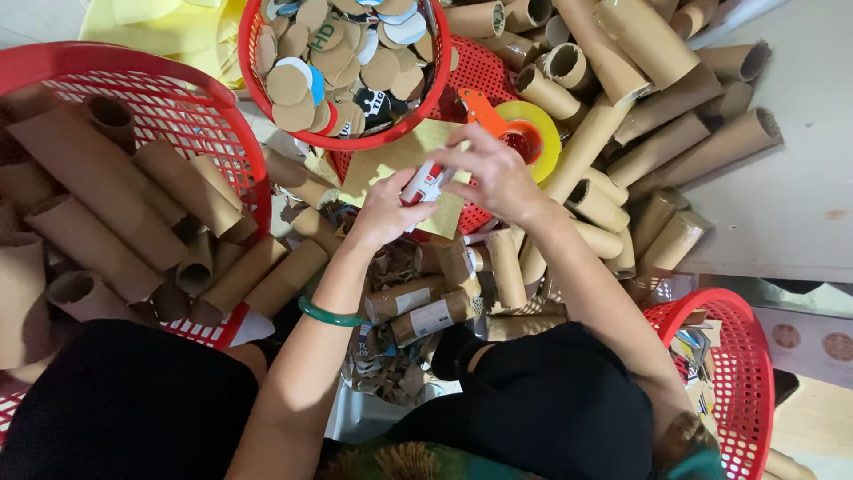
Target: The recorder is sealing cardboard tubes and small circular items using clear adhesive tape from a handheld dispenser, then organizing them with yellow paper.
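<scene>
Cardboard tubes are crowding nearly the whole head view, heaped over a pale surface [800, 213] that is showing bare only at the right edge of the frame.

At the centre, the left hand [384, 213] and the right hand [496, 173] are meeting over a small red-and-white stick-shaped object [425, 184], possibly a glue stick. The left grip is closing on its lower end and the fingers of the right grip are pinching its upper end. A green bangle [330, 315] is circling the left wrist. Just under the hands a yellowish paper sheet [391, 160] is lying flat.

At the upper middle, a red round basket [251, 36] is holding brown cardboard discs [289, 86], some white or blue. Right of it, an orange tape dispenser with a yellow roll [526, 124] is sitting just beside the right hand. At the left, a large red basket [160, 84] is carrying long brown tubes [98, 178]. More loose tubes [657, 142] are piling at the upper right. At the lower right, another red basket [742, 373] is standing beside the person's knee.
</scene>
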